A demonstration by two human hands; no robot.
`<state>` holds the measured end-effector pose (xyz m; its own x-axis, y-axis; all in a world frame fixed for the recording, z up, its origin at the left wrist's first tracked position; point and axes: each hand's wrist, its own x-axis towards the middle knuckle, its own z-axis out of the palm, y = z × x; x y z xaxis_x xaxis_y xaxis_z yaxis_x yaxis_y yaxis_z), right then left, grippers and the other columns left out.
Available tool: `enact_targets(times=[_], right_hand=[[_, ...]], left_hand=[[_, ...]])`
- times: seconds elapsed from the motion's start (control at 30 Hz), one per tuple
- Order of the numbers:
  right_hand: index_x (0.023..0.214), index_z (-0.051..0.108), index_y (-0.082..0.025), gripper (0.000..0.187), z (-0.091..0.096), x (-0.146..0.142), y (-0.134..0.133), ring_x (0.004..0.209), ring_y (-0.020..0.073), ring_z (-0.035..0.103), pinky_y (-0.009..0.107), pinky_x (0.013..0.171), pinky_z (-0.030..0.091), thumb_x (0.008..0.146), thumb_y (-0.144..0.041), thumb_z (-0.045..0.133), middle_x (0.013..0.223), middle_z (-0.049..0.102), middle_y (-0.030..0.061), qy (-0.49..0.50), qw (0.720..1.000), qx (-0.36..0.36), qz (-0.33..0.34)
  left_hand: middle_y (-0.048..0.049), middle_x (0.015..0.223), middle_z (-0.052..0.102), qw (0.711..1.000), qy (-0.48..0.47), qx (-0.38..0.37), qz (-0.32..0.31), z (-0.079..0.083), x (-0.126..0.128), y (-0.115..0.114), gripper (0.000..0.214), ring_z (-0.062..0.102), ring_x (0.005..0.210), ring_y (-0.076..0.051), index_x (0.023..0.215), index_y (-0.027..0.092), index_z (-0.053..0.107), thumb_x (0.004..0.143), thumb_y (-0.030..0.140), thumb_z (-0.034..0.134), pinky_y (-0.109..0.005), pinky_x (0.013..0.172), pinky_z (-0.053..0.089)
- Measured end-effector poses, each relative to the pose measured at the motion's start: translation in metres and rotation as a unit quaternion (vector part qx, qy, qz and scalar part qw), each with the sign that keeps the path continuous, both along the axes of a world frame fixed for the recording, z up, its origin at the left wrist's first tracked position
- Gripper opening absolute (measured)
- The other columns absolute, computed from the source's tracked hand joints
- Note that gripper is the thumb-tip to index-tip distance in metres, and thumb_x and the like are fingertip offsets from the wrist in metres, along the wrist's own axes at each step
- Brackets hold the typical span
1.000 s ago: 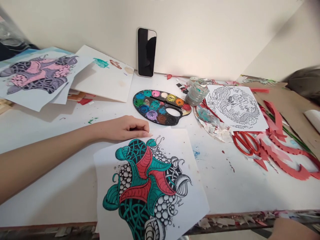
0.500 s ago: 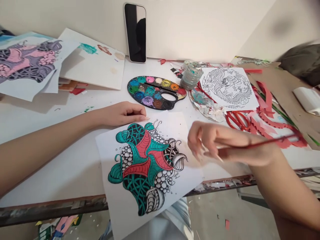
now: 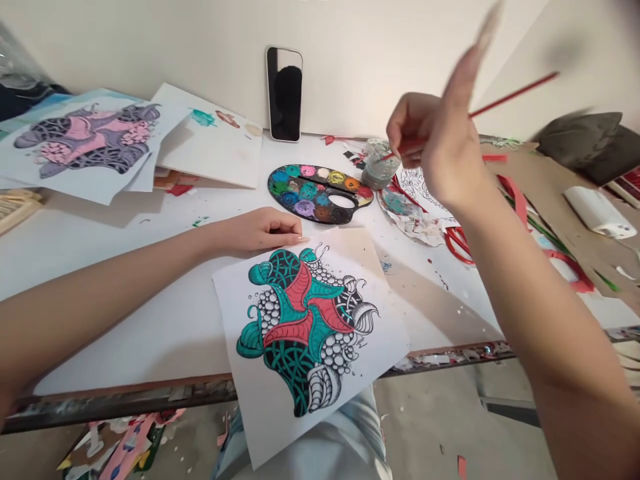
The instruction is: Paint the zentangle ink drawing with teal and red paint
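Note:
My right hand (image 3: 443, 143) is raised over the back right of the table, its fingers closed round a red-handled paintbrush (image 3: 515, 93). The brush slants, with its tip end close to the jar's rim; whether they touch I cannot tell. The plastic jar (image 3: 379, 172) holds greyish water. Loosely curled, my left hand (image 3: 277, 229) rests on the table at the upper left edge of the drawing sheet (image 3: 310, 327). That sheet carries a pattern painted teal, red and black, with parts left white, and overhangs the front edge. Behind it lies a black paint palette (image 3: 320, 193) with several colours.
A phone (image 3: 285, 93) leans on the wall. Painted sheets (image 3: 90, 140) and a white board (image 3: 215, 147) lie left. A crumpled paint-smeared wrapper (image 3: 410, 213), a dragon drawing (image 3: 417, 190), red scissors (image 3: 457, 245) and red paper strips (image 3: 515, 200) lie right.
My right hand has risen from beside the drawing towards the jar, carrying the paintbrush. My left hand stays at the sheet's edge. The camera view has shifted slightly.

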<state>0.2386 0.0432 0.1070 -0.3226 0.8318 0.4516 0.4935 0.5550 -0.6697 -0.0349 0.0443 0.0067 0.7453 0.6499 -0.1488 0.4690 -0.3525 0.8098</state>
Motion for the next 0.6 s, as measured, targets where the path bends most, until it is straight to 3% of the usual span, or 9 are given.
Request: enact_targets(times=[0.07,0.1,0.17,0.23,0.4,0.6], right_hand=[[0.059,0.051,-0.018,0.063,0.004,-0.014,0.02,0.056,0.0111,0.041,0.031,0.066,0.037,0.108,-0.053,0.035,0.058,0.045,-0.0001,-0.107,0.993,-0.017,-0.052],[0.057,0.053,-0.018,0.062,0.003,-0.021,0.03,0.052,0.0111,0.036,0.032,0.062,0.033,0.104,-0.057,0.045,0.052,0.038,-0.0018,-0.19,0.978,-0.072,-0.051],[0.053,0.052,-0.018,0.058,-0.005,-0.031,0.048,0.05,0.0098,0.029,0.032,0.059,0.029,0.099,-0.053,0.058,0.048,0.027,-0.0051,-0.218,0.97,-0.098,-0.036],[0.052,0.049,-0.018,0.055,-0.02,-0.038,0.064,0.052,0.009,0.03,0.03,0.06,0.029,0.098,-0.044,0.064,0.049,0.027,-0.0058,-0.199,0.976,-0.086,-0.005],[0.062,0.058,-0.017,0.063,-0.056,-0.043,0.084,0.052,0.0105,0.044,0.03,0.06,0.038,0.101,-0.065,0.046,0.052,0.048,-0.0013,-0.07,0.981,-0.168,0.062],[0.059,0.046,-0.02,0.056,-0.076,-0.047,0.087,0.049,0.0092,0.045,0.029,0.056,0.041,0.088,-0.062,0.07,0.051,0.053,-0.0018,0.014,0.984,-0.156,0.081]], left_hand=[[0.0044,0.064,0.042,1.0,-0.009,-0.011,0.0,-0.001,0.0,0.0,0.038,0.037,0.057,-0.008,0.072,0.017,0.054,0.096,0.046,0.056,-0.02,0.051,0.029],[0.0046,0.063,0.041,1.0,-0.013,-0.012,0.001,-0.001,0.0,0.0,0.038,0.036,0.056,-0.008,0.071,0.017,0.053,0.096,0.046,0.057,-0.02,0.051,0.028],[0.0049,0.063,0.04,1.0,-0.016,-0.009,0.002,-0.001,0.001,0.0,0.037,0.035,0.056,-0.008,0.071,0.017,0.052,0.096,0.044,0.057,-0.02,0.05,0.028],[0.0049,0.063,0.041,1.0,-0.014,-0.007,0.0,0.0,0.001,0.0,0.036,0.035,0.057,-0.008,0.072,0.017,0.053,0.097,0.043,0.056,-0.02,0.051,0.028],[0.0044,0.064,0.043,1.0,-0.005,-0.01,-0.008,0.002,0.002,0.0,0.037,0.037,0.058,-0.008,0.072,0.017,0.053,0.097,0.045,0.056,-0.019,0.052,0.03],[0.004,0.065,0.043,1.0,-0.003,-0.016,-0.004,0.003,0.002,-0.001,0.038,0.037,0.058,-0.008,0.072,0.017,0.052,0.097,0.045,0.055,-0.02,0.052,0.03]])
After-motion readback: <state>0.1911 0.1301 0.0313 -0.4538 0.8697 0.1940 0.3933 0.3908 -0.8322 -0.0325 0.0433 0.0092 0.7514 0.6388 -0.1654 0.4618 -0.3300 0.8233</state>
